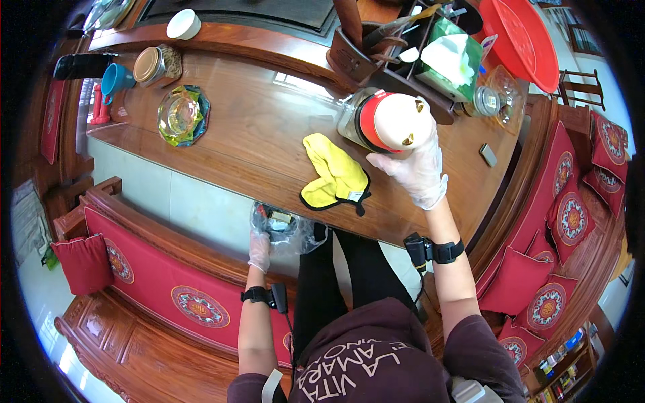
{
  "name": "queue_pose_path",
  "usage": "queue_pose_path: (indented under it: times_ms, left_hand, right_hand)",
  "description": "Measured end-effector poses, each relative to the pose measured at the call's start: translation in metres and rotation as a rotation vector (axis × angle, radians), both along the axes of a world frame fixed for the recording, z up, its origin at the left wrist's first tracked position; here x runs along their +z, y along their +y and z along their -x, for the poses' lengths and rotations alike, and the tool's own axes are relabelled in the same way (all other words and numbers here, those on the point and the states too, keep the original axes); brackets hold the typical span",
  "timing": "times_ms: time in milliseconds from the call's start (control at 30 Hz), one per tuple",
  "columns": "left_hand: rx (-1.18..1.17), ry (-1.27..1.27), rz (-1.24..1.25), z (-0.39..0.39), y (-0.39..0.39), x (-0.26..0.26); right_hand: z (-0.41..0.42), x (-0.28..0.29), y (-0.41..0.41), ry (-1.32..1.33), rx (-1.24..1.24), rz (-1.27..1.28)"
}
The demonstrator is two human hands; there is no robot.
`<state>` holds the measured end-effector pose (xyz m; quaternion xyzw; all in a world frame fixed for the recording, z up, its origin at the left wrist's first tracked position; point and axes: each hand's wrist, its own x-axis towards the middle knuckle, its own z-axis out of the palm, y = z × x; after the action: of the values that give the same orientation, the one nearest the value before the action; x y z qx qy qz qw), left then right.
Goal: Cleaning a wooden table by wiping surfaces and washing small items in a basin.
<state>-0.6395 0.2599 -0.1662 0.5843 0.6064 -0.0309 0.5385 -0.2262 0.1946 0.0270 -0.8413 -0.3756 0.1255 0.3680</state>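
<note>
My right hand [418, 176], in a thin clear glove, grips the white and red lid of a clear jar [352, 121] on the wooden table [242, 151]. Whether the jar rests on the tabletop or is lifted cannot be told. Left of it lies a crumpled yellow cloth [335, 171] with black edging. Below the table's near edge, my left hand [260, 249], gloved too, holds the left side of a clear plastic bag [302, 237] with small items inside. Its fingers are partly hidden by the bag.
Coloured glass ashtray [181, 116], lidded jar [151, 65] and blue mug [117, 80] stand at the left. Farther back are a white cup [184, 24], wooden holder [352, 55], tissue box [451, 60] and red basin [524, 40]. A lighter-sized object [488, 155] lies right. Cushioned benches [201, 302] flank the table.
</note>
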Motion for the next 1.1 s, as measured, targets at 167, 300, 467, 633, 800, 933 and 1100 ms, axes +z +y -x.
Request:
queue_pose_path:
  times_ms: [167, 300, 467, 633, 800, 933, 1100]
  left_hand:
    - [0.110, -0.215, 0.017, 0.001, 0.006, 0.001]
    - [0.299, -0.356, 0.436, -0.059, 0.007, 0.033]
    - [0.255, -0.293, 0.516, -0.025, 0.014, 0.019]
    - [0.110, -0.215, 0.130, -0.004, 0.014, -0.006]
    - [0.322, -0.339, 0.342, -0.014, 0.008, -0.027]
    - [0.223, -0.178, 0.279, 0.039, 0.016, -0.056]
    - [0.148, -0.086, 0.355, -0.010, 0.002, -0.056]
  right_hand:
    - [-0.001, -0.001, 0.016, 0.052, 0.131, -0.012]
    - [-0.008, -0.004, 0.002, -0.049, 0.058, 0.031]
    - [0.007, -0.001, -0.006, -0.002, -0.068, -0.006]
    - [0.005, -0.019, -0.069, 0.118, -0.251, -0.101]
    - [-0.019, -0.002, -0.113, 0.158, -0.402, -0.093]
    - [-0.032, -0.009, -0.122, 0.060, -0.459, -0.127]
    - [-0.058, -0.019, -0.171, 0.038, -0.612, -0.135]
